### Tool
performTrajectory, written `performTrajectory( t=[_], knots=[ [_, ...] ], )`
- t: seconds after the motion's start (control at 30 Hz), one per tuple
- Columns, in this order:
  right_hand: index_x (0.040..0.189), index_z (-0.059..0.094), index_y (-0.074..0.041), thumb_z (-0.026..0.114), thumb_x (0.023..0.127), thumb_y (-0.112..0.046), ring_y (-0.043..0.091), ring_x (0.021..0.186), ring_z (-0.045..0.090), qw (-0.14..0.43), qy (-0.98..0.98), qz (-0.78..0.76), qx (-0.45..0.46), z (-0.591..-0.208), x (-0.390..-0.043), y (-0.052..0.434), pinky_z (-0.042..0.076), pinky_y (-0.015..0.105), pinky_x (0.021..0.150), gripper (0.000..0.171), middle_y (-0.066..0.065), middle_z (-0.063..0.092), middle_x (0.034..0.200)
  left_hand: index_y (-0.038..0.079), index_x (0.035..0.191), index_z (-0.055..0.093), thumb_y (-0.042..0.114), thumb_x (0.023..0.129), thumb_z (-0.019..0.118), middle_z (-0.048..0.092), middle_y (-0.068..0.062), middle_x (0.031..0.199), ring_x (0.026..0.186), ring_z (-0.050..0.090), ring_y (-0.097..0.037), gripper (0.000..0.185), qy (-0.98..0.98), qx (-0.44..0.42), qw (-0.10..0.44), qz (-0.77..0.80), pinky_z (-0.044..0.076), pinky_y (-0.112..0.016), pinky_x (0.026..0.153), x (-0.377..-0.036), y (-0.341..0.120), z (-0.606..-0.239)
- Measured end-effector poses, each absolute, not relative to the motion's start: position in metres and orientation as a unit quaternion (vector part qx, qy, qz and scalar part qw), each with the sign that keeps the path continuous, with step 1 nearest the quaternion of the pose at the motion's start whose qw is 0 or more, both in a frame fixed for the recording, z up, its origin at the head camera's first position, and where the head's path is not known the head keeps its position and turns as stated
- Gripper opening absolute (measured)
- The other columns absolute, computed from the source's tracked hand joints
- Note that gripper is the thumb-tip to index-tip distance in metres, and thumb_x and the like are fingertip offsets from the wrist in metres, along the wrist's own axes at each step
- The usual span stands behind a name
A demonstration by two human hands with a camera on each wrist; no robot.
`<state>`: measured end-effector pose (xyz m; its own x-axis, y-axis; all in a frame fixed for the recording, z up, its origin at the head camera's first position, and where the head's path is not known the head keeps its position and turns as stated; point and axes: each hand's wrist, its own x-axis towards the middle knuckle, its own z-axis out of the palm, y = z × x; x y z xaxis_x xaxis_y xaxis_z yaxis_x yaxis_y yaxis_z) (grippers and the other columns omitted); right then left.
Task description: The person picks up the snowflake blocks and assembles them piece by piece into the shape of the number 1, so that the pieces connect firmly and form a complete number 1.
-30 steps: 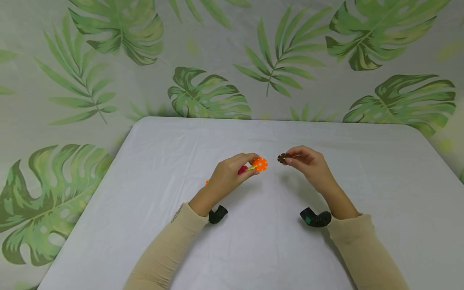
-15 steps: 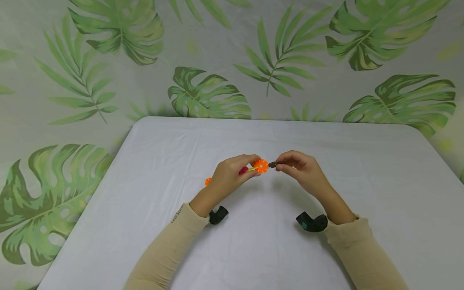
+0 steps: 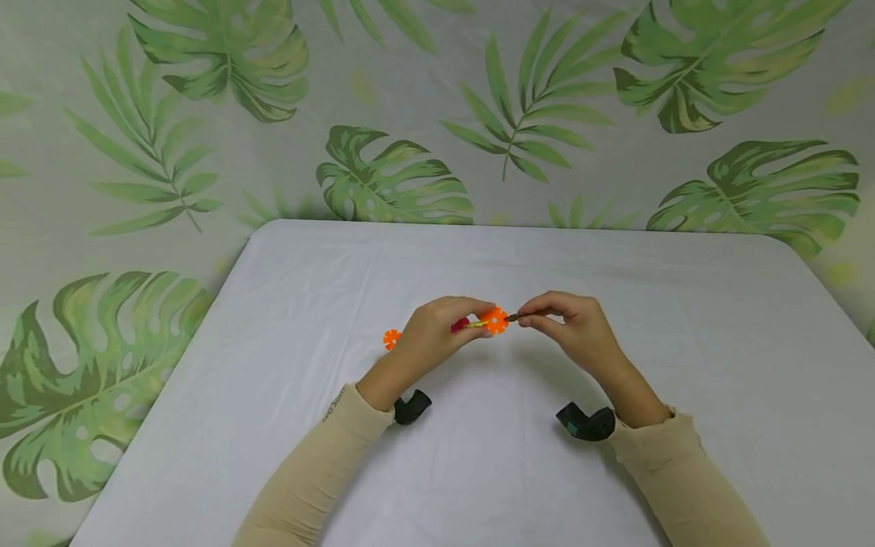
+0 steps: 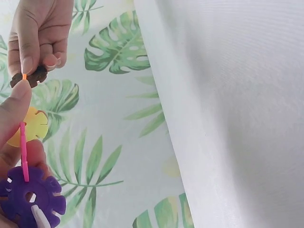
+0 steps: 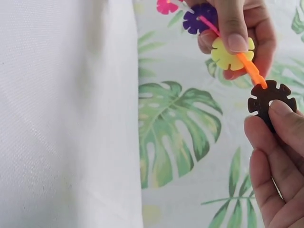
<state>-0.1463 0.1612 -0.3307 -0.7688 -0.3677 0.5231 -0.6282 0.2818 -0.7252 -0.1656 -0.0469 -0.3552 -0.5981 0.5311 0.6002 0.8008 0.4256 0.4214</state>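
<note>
Since a second ago we have brought our right hand [image 3: 574,327] leftward across the middle of the frame, and the brown disc [image 5: 271,100] it pinches now meets the edge of the orange disc [image 3: 494,320]; earlier a clear gap lay between them. Our left hand [image 3: 437,334] sits slightly lower than before, its fingers curled round the chain of linked discs, orange at the tip, then yellow [image 5: 231,53], purple [image 4: 32,199] and pink. In the right wrist view, our right thumb and forefinger close on the brown disc at centre right, its slot against the thin orange edge. A loose orange disc [image 3: 392,339] lies on the white table [image 3: 478,471], just left of our left hand.
</note>
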Motion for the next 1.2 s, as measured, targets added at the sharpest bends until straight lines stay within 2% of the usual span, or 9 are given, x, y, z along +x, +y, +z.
performTrajectory(
  t=[0.23,0.53,0.73,0.93,1.03,1.2],
  knots=[
    [0.077,0.062,0.002,0.062,0.064,0.013,0.016,0.067,0.057,0.160,-0.779,0.494,0.353,-0.331,-0.144,0.158,0.046,0.023,0.062,0.016,0.009,0.061,0.073,0.011,0.099,0.061,0.036,0.070,0.057,0.060,0.005,0.091,0.063,0.041,-0.001,0.039,-0.818,-0.417,0.179,-0.354,0.036,-0.008,0.057,-0.165,-0.048,-0.355],
    [0.077,0.062,0.002,0.063,0.062,0.013,0.015,0.067,0.056,0.184,-0.771,0.485,0.368,-0.334,-0.146,0.153,0.044,0.020,0.062,0.019,0.008,0.061,0.073,0.010,0.099,0.060,0.031,0.069,0.062,0.059,0.004,0.092,0.067,0.045,0.000,0.036,-0.817,-0.412,0.167,-0.367,0.037,-0.007,0.060,-0.166,-0.048,-0.358],
    [0.083,0.058,0.007,0.059,0.065,0.015,0.018,0.069,0.055,0.164,-0.755,0.542,0.332,-0.332,-0.146,0.153,0.045,0.022,0.061,0.020,0.014,0.059,0.077,0.008,0.102,0.058,0.034,0.072,0.058,0.057,0.003,0.097,0.067,0.046,0.001,0.040,-0.801,-0.408,0.156,-0.408,0.038,-0.007,0.061,-0.166,-0.046,-0.356],
    [0.088,0.056,0.005,0.055,0.072,0.012,0.025,0.074,0.054,0.121,-0.723,0.607,0.308,-0.340,-0.149,0.157,0.045,0.025,0.066,0.018,0.015,0.057,0.083,0.009,0.107,0.054,0.023,0.072,0.063,0.056,0.002,0.100,0.071,0.049,-0.001,0.039,-0.792,-0.404,0.129,-0.439,0.041,-0.011,0.062,-0.166,-0.042,-0.356],
    [0.092,0.056,0.005,0.054,0.073,0.011,0.026,0.077,0.054,0.107,-0.701,0.638,0.299,-0.344,-0.153,0.162,0.046,0.028,0.069,0.020,0.016,0.056,0.086,0.007,0.109,0.051,0.015,0.072,0.063,0.055,0.000,0.098,0.070,0.052,-0.004,0.040,-0.778,-0.405,0.095,-0.470,0.044,-0.015,0.062,-0.160,-0.041,-0.348],
    [0.097,0.054,0.006,0.052,0.074,0.011,0.027,0.080,0.054,0.101,-0.684,0.667,0.279,-0.342,-0.153,0.166,0.046,0.031,0.070,0.024,0.018,0.055,0.089,0.002,0.112,0.047,0.004,0.075,0.059,0.051,-0.007,0.098,0.073,0.056,-0.012,0.039,-0.738,-0.409,0.005,-0.537,0.046,-0.024,0.065,-0.147,-0.040,-0.331]
  ],
)
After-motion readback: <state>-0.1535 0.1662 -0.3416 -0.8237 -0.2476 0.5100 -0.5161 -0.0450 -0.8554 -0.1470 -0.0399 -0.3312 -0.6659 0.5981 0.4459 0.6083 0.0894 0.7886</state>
